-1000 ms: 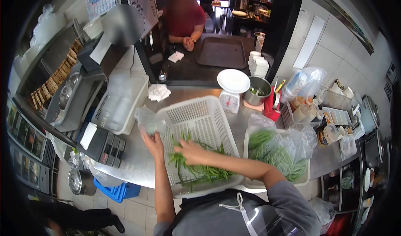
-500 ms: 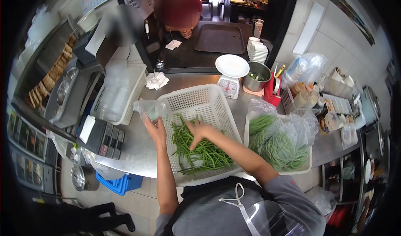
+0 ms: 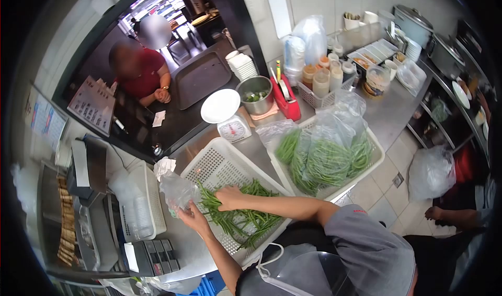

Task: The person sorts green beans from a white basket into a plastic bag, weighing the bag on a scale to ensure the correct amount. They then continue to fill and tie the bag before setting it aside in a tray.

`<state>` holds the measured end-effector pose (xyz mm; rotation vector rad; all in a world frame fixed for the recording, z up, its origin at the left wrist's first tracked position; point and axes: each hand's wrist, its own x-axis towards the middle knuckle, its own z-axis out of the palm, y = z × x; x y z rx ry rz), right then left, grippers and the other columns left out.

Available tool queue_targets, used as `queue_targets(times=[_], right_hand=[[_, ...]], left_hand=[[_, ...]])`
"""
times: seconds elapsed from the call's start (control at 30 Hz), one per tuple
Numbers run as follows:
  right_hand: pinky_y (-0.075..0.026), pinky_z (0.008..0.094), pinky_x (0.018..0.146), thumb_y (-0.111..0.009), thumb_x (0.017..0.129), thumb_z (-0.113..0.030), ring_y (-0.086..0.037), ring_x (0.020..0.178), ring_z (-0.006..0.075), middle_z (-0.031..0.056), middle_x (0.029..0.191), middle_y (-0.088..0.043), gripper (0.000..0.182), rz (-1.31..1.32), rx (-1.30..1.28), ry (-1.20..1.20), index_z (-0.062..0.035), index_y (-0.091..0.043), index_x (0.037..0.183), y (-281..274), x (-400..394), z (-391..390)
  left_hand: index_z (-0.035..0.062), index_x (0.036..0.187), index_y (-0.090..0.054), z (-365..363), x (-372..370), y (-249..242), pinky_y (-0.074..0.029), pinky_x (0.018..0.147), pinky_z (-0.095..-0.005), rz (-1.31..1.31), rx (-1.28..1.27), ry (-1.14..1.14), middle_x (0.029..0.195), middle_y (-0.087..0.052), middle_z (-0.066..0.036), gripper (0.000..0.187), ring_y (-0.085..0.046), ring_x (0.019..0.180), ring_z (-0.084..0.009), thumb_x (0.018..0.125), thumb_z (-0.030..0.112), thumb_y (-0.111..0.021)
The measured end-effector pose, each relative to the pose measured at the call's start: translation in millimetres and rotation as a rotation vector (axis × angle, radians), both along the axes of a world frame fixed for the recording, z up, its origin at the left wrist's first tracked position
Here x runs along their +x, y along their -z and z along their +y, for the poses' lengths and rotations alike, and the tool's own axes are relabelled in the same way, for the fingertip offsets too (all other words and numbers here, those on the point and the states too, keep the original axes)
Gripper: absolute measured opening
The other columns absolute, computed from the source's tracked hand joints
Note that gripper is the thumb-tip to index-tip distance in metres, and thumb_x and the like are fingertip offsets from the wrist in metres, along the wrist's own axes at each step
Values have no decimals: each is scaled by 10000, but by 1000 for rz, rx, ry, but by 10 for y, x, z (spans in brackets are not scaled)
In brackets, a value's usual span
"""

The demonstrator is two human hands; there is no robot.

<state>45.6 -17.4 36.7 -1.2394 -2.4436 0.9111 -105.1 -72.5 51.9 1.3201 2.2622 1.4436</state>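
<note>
A clear plastic bag [image 3: 179, 190] is pinched in my left hand [image 3: 194, 218], at the left side of a white perforated basket [image 3: 213, 159]. Loose green beans [image 3: 251, 220] lie in a heap inside that basket. My right hand [image 3: 229, 197] is sunk into the heap with its fingers curled round some of the beans, close to the bag's mouth. Its fingertips are partly hidden among the pods. To the right, a second white basket [image 3: 377, 154] holds several clear bags filled with green beans [image 3: 329, 160].
Behind the baskets stand a white kitchen scale [image 3: 234, 129], a steel pot [image 3: 255, 98] and a red holder [image 3: 286, 99]. Sauce bottles [image 3: 321, 79] sit further right. Across the hatch, a person in a red shirt [image 3: 149, 71] leans near a dark tray [image 3: 204, 79]. Another person's hand [image 3: 433, 213] shows at right.
My view has swung to the right. My right hand, spread above the beans before, has closed among them nearer the bag. My left hand still holds the bag.
</note>
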Motion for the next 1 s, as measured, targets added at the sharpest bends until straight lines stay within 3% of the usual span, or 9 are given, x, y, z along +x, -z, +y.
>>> queue_targets(times=[0.1,0.17,0.2,0.27,0.33,0.63,0.77,0.87,1.0], right_hand=[[-454,496,763,-664,674,-272,-578,922,353,205,927,-612,419,297,-201,84,-3,-584,984,-18,-8,140],[-459,461,788,-652,674,-265,-597,878,365,223,946,-608,427,503,-389,96,11,-572,989,28,1,226],[-410,524,845,-654,678,-252,-546,1008,362,226,1080,-563,432,483,-228,90,22,-577,1004,216,-38,256],[-311,609,898,-664,679,-261,-417,1164,377,215,1274,-431,483,-180,144,70,26,-563,1055,-9,180,83],[-224,661,913,-670,687,-266,-301,1225,389,190,1344,-333,562,-382,354,58,14,-518,1149,167,100,151],[-359,543,874,-682,680,-131,-401,1151,398,280,1265,-374,757,-309,278,-132,25,-306,1319,315,-228,-69],[-447,462,785,-660,691,-130,-580,943,342,253,968,-590,563,-202,-159,-199,48,-458,1185,102,-145,50],[-464,435,784,-658,693,-139,-601,899,324,229,899,-616,389,-11,-253,-164,59,-557,1013,-260,41,183],[-367,520,897,-701,667,-252,-478,1094,330,209,1108,-539,466,-102,39,8,54,-569,991,-130,151,270]], left_hand=[[-61,1283,-327,39,160,-14,-477,743,-271,-287,341,197,1019,-569,-155,485,-605,830,-183,888,133,-531],[-51,1305,-298,47,170,34,-474,751,-271,-328,313,219,991,-585,-154,505,-607,829,-185,894,139,-522],[-47,1316,-284,49,155,49,-473,755,-271,-346,303,221,978,-592,-154,515,-609,828,-185,898,142,-518],[-49,1322,-272,38,172,37,-470,763,-269,-310,235,211,982,-591,-162,526,-606,832,-181,898,141,-518],[-43,1333,-257,27,133,64,-460,755,-254,-298,169,173,974,-597,-160,535,-598,835,-164,895,118,-520],[-1,1356,-284,132,67,221,-455,628,-237,-226,277,213,1118,-522,-170,571,-568,788,-128,855,63,-552],[-28,1329,-286,97,-27,276,-424,623,-205,-75,55,96,979,-578,-115,520,-555,750,-92,873,41,-526],[-28,1317,-306,92,79,113,-382,562,-193,-161,223,110,950,-594,-106,509,-517,684,-56,869,46,-537],[-29,1309,-311,63,104,51,-403,593,-203,-235,232,125,1027,-575,-120,499,-555,729,-90,869,45,-536]])
